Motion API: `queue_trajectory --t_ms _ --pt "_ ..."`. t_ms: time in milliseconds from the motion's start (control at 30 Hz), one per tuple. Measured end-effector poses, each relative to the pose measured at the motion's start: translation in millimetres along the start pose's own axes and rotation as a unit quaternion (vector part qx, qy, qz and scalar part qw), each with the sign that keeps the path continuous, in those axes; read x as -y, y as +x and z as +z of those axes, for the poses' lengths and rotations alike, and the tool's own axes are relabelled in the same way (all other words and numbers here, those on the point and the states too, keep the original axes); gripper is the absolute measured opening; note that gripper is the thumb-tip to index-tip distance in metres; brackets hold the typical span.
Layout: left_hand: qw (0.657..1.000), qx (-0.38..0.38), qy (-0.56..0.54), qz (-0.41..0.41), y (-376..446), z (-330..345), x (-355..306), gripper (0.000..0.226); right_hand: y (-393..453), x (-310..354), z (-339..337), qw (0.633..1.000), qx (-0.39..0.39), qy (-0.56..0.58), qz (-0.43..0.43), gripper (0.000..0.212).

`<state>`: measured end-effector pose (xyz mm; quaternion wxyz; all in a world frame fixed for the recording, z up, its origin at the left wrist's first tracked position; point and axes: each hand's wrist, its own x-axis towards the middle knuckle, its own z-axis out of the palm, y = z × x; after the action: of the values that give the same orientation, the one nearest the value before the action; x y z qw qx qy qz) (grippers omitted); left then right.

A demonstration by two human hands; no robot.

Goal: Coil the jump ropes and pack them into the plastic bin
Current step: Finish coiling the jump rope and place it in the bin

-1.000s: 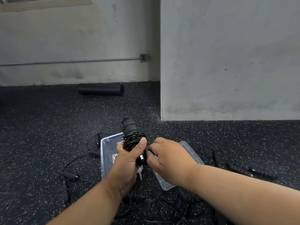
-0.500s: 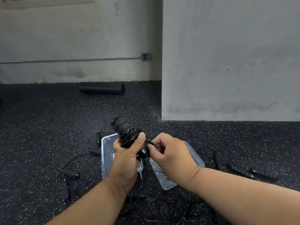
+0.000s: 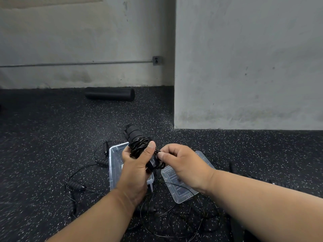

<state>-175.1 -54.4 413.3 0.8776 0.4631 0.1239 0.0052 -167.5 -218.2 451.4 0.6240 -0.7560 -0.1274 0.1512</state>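
Left hand (image 3: 135,165) grips coiled rope (image 3: 139,147) wound round its handles, held above the bin (image 3: 113,161) on the floor; right hand (image 3: 183,165) fingers pinch the cord's end.

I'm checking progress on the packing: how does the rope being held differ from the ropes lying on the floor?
The held jump rope has its cord wound tightly around its handles; the floor ropes sprawl in loose, tangled loops. The held one is lifted above the plastic bin, gripped by the left hand while the right hand pinches its cord; the floor ropes lie untouched. Both are black, with thin cords and ribbed handles.
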Motion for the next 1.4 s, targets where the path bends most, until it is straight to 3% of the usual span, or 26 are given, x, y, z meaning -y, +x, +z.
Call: queue_trajectory --t_ms 67,167,267,400,500,667,767,900,1067,1200,1300,1400 --pt "1.000 0.009 0.006 0.015 -1 2 -2 0.074 1 3 -1 1.000 -0.001 0.008 -0.010 0.018" --pt "0.999 0.018 0.036 0.022 -2 3 -2 0.083 3 7 -5 1.000 0.001 -0.018 -0.022 0.010" --pt "0.998 0.002 0.063 0.022 -4 4 0 0.090 2 11 -7 0.998 0.004 -0.063 -0.016 0.019" --pt "0.997 0.001 0.067 0.026 0 1 0 0.088 2 11 -6 0.998 -0.011 -0.050 -0.024 0.010" --pt "0.997 0.002 0.071 0.025 3 -1 -5 0.084 6 11 -8 0.999 -0.028 -0.038 -0.027 0.017" --pt "0.995 -0.008 0.089 0.033 -2 4 -6 0.089 5 11 -10 0.989 -0.048 -0.131 -0.045 0.023" --pt "0.993 -0.011 0.106 0.043 -3 7 -9 0.092 -2 13 -5 0.980 -0.066 -0.166 -0.083 0.015" --pt "0.990 -0.026 0.124 0.062 -8 15 -10 0.090 -9 16 2 0.942 -0.111 -0.290 -0.129 0.007" --pt "0.988 -0.049 0.126 0.076 -10 18 -6 0.081 -11 19 7 0.902 -0.090 -0.410 -0.102 0.023" --pt "0.990 -0.057 0.106 0.077 -6 19 -4 0.066 -11 12 12 0.818 -0.089 -0.546 -0.157 0.027" --pt "0.990 -0.060 0.099 0.077 1 15 -4 0.062 -10 8 17 0.848 -0.055 -0.511 -0.129 0.029" --pt "0.989 -0.056 0.108 0.081 3 11 -5 0.070 -10 12 17 0.933 -0.047 -0.350 -0.073 0.025"
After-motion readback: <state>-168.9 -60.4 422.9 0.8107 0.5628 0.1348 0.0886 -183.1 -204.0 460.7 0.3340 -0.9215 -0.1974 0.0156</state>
